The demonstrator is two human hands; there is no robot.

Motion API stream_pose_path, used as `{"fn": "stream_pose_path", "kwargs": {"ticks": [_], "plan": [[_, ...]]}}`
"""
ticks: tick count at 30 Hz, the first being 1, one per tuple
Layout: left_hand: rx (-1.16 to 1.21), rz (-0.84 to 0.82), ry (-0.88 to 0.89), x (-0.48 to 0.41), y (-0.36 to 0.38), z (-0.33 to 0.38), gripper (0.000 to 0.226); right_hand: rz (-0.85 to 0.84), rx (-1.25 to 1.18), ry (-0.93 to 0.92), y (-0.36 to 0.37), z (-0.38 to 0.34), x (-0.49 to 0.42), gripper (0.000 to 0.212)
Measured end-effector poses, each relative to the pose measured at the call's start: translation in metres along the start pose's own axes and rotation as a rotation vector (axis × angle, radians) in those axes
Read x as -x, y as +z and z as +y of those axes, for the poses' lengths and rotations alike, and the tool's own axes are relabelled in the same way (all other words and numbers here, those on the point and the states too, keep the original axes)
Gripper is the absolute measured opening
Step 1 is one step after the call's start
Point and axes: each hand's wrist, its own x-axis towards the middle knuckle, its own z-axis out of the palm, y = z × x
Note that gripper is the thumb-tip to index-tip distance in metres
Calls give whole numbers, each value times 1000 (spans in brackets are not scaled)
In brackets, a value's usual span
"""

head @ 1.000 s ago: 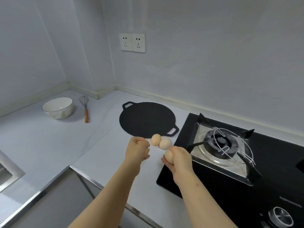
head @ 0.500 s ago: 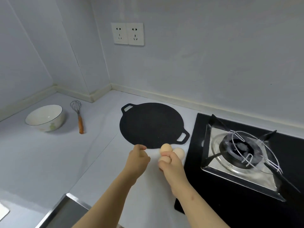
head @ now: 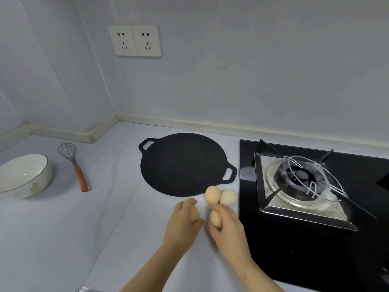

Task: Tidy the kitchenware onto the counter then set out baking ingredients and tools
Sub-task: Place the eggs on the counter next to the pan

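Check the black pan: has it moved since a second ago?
No. The pan still lies with its right handle beside the stove edge and its near rim by the two loose eggs; only the camera shifted.

Counter (head: 63, 228) — pan (head: 183, 165), eggs (head: 212, 194), whisk (head: 80, 179), bowl (head: 40, 182)

Light was soft and even, faint shadows left of the black pan (head: 185, 165), glare on the hob (head: 246, 175) right of it, edges bowed.

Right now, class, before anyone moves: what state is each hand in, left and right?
Left hand: curled; cannot be told whether it holds anything.
Right hand: holding an egg.
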Motion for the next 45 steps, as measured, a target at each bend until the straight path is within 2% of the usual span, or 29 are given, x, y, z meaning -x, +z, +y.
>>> {"fn": "stream_pose_path", "kwargs": {"ticks": [6, 14, 23, 31, 35, 45], "plan": [[-41, 2, 66, 0, 5, 6, 51, 21, 154, -56, -1, 8, 1, 33], [-74, 14, 117, -2, 16, 11, 50, -1, 152, -111, -3, 18, 1, 30], [-120, 33, 96, -7, 27, 11, 47, -16, 160, -110, -5, 23, -1, 33], [-121, 40, 58, -10, 30, 15, 45, 95, 240, -149, -2, 27, -2, 30], [-115, 37, 51, -8, 30, 16, 46, 192, 349, -173, 2, 29, -3, 45], [-131, 25, 54, -7, 28, 18, 51, 287, 425, -187, 3, 38, -4, 53]]}}
